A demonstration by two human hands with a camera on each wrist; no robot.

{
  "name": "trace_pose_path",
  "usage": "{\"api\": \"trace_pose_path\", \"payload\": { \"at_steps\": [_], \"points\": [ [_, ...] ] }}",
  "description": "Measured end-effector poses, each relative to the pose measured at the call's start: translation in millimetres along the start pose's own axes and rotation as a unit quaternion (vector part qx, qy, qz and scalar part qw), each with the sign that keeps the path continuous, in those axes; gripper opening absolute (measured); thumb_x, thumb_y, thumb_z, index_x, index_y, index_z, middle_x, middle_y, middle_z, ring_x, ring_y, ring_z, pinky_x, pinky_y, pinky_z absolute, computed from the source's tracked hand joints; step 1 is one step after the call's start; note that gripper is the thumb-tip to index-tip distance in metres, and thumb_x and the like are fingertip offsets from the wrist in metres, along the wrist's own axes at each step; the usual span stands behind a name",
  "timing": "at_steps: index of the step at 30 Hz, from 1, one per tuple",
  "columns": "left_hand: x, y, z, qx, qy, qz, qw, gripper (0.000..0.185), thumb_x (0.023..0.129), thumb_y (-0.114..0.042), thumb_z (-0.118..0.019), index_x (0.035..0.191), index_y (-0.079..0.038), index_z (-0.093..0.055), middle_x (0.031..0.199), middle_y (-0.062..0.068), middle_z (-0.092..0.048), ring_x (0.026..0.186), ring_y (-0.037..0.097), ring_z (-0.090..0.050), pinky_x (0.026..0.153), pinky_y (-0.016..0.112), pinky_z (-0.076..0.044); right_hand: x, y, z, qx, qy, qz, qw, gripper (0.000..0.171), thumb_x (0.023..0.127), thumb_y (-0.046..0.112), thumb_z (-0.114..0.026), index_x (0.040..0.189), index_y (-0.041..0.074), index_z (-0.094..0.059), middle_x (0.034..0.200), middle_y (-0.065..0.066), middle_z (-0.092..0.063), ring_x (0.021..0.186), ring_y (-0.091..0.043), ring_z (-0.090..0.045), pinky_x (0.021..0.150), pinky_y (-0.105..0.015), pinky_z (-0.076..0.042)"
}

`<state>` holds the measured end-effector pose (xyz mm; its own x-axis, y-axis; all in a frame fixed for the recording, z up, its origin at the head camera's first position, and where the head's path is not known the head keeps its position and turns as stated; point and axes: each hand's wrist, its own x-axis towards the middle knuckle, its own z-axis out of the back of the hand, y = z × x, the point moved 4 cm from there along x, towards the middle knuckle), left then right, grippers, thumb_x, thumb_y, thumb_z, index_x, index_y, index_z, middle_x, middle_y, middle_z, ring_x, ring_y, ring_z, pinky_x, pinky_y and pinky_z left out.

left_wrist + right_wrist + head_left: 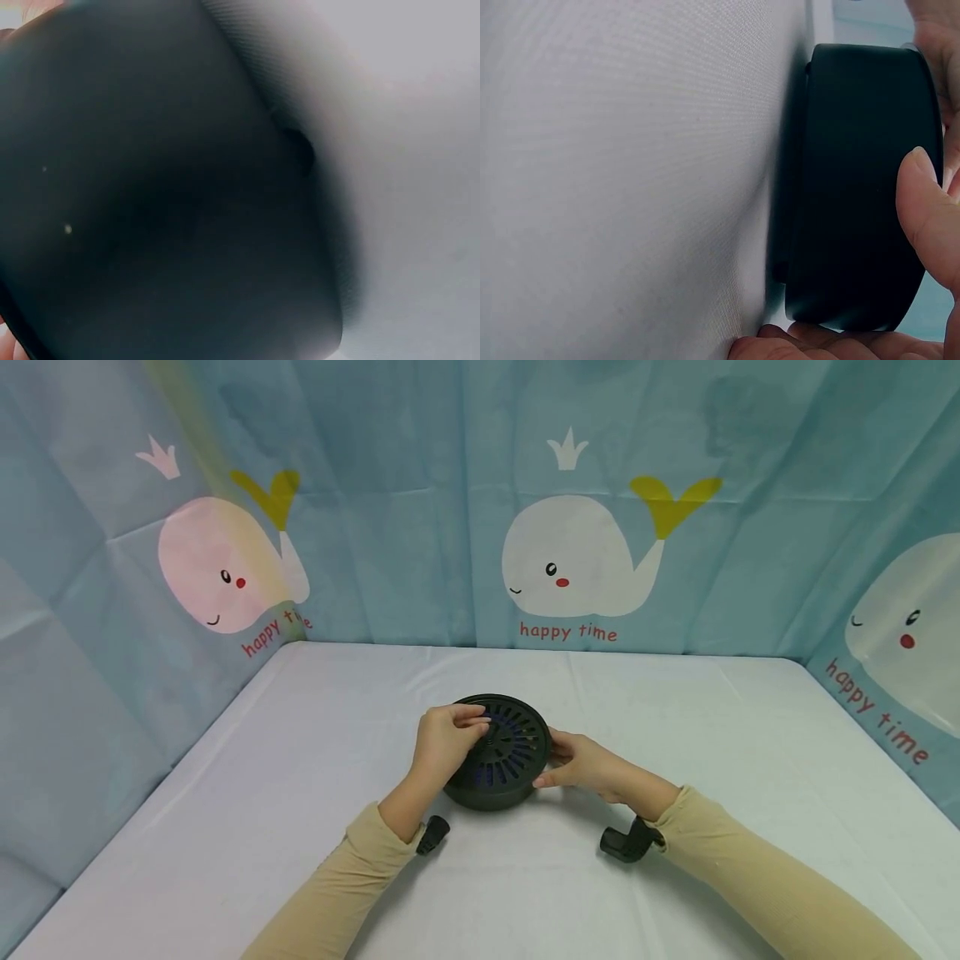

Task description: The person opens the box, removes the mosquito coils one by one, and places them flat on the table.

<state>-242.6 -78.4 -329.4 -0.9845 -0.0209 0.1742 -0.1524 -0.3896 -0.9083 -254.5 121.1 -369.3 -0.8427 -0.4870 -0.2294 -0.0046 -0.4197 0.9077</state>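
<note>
A black round case with a slotted lid sits on the white table in the middle of the head view. My left hand reaches over its left side, and its curled fingers pinch the lid near the centre. My right hand grips the case's right side. In the right wrist view the thumb presses the case's black wall, with fingertips under its edge. The left wrist view is filled by the blurred black case.
Blue cloth walls printed with whales close the table at the back and on both sides. A black wrist camera mount shows under each sleeve. White tabletop lies all around the case.
</note>
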Motion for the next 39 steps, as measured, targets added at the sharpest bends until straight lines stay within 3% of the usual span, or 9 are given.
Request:
{"api": "trace_pose_path", "payload": {
  "at_steps": [16, 22, 29, 39],
  "points": [
    [0.4, -3.5, -0.9, 0.016, -0.017, 0.011, 0.9997, 0.018, 0.088, 0.002, -0.069, 0.105, 0.005, -0.072, 0.090, 0.012, -0.073, 0.086, 0.023, -0.070, 0.071, 0.028, -0.056, -0.6, -0.2, 0.6, 0.004, 0.000, 0.001, 1.000, 0.090, 0.085, 0.008, -0.076, 0.155, 0.004, -0.019, 0.151, -0.025, -0.033, 0.138, -0.039, -0.032, 0.110, -0.050, -0.030],
    [0.9, -0.7, -1.2, -0.001, -0.021, 0.028, 0.9994, 0.017, 0.087, 0.001, -0.070, 0.103, 0.004, -0.073, 0.088, 0.011, -0.073, 0.080, 0.020, -0.070, 0.068, 0.027, -0.055, -1.2, -0.4, -1.0, 0.007, 0.000, -0.009, 1.000, 0.090, 0.085, 0.009, -0.076, 0.155, 0.005, -0.020, 0.152, -0.025, -0.032, 0.139, -0.039, -0.031, 0.110, -0.050, -0.030],
    [2.2, -0.8, -0.3, -0.018, -0.030, 0.020, 0.9992, 0.014, 0.088, -0.001, -0.069, 0.101, 0.003, -0.074, 0.085, 0.010, -0.072, 0.078, 0.020, -0.069, 0.068, 0.027, -0.055, -0.8, -1.0, -0.3, 0.010, 0.003, -0.003, 1.000, 0.088, 0.085, 0.009, -0.076, 0.154, 0.003, -0.021, 0.151, -0.026, -0.032, 0.139, -0.039, -0.031, 0.110, -0.050, -0.030],
    [8.0, -10.7, 21.4, -0.059, -0.070, 0.007, 0.9958, 0.019, 0.087, 0.004, -0.069, 0.106, 0.008, -0.071, 0.088, 0.016, -0.073, 0.082, 0.024, -0.071, 0.073, 0.023, -0.055, -0.7, -2.1, -0.7, 0.017, 0.005, -0.005, 1.000, 0.094, 0.085, 0.007, -0.076, 0.155, 0.001, -0.014, 0.154, -0.025, -0.026, 0.141, -0.039, -0.025, 0.112, -0.050, -0.025]
  ]
}}
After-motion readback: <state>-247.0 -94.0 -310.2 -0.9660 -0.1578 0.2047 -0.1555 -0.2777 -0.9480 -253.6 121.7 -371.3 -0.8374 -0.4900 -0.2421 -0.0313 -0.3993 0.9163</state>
